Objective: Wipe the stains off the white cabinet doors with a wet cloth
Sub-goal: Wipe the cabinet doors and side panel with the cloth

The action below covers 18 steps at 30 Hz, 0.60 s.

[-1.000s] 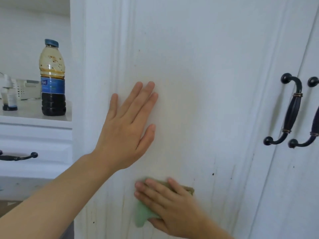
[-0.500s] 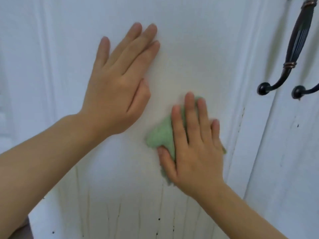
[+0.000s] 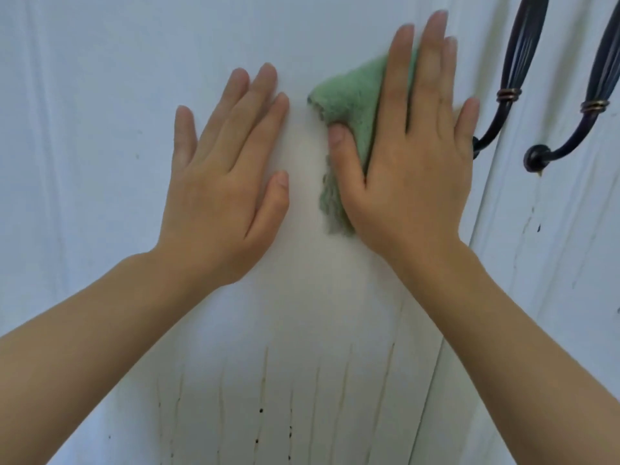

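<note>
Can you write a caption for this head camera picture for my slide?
Right hand presses a green cloth on the white cabinet door; left hand lies flat beside it, above drip stains.

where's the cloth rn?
Head view, upper centre-right: the green cloth is pressed flat against the white cabinet door under the right hand, just right of the left hand and left of the dark handles.

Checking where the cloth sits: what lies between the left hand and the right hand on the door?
In the head view, bare white door, then the green cloth poking out from under the right hand; the left hand lies flat.
</note>
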Motion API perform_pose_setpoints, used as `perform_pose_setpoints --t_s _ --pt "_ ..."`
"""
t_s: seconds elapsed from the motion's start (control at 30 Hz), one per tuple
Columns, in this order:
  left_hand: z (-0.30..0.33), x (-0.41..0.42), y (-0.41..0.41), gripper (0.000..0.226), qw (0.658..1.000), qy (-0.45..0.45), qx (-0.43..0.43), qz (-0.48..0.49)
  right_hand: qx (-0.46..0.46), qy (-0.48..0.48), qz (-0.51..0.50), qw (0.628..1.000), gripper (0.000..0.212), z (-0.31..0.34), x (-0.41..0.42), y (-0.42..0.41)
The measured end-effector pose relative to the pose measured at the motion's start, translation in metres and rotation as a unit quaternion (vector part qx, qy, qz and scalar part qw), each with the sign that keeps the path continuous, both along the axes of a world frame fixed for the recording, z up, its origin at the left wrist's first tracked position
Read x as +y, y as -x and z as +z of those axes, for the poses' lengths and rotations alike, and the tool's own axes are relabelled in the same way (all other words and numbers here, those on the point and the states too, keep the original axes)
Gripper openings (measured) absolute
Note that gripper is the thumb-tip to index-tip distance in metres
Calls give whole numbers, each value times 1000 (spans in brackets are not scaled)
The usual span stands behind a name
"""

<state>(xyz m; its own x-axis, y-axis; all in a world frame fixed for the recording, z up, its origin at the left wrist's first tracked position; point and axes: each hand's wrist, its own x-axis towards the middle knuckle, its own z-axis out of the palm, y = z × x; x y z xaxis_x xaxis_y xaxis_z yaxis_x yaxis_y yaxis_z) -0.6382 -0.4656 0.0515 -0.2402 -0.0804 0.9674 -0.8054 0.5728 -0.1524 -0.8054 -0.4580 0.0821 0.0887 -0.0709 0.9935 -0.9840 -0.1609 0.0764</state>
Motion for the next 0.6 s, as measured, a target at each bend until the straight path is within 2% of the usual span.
perform_pose_setpoints --t_s 0.13,0.23,0.3,0.37,0.43,0.53,0.6 --pt "-29 3 11 54 999 3 -49 -7 23 -37 -14 999 74 -79 4 15" --pt "-45 2 13 54 997 9 -79 7 78 -92 -25 992 72 -157 10 21" --pt "-50 3 13 54 996 5 -91 12 93 -111 -26 989 70 -183 13 25" --pt "-52 4 13 54 995 -1 -98 16 93 -107 -21 990 70 -176 12 27" --pt "-53 7 13 54 995 -13 -101 16 84 -89 -9 992 71 -141 12 26" --pt "-54 9 16 54 995 -25 -93 13 29 -55 6 998 74 -69 10 19" --pt "-55 9 15 55 995 -29 -92 8 -12 -36 7 999 74 -47 8 12"
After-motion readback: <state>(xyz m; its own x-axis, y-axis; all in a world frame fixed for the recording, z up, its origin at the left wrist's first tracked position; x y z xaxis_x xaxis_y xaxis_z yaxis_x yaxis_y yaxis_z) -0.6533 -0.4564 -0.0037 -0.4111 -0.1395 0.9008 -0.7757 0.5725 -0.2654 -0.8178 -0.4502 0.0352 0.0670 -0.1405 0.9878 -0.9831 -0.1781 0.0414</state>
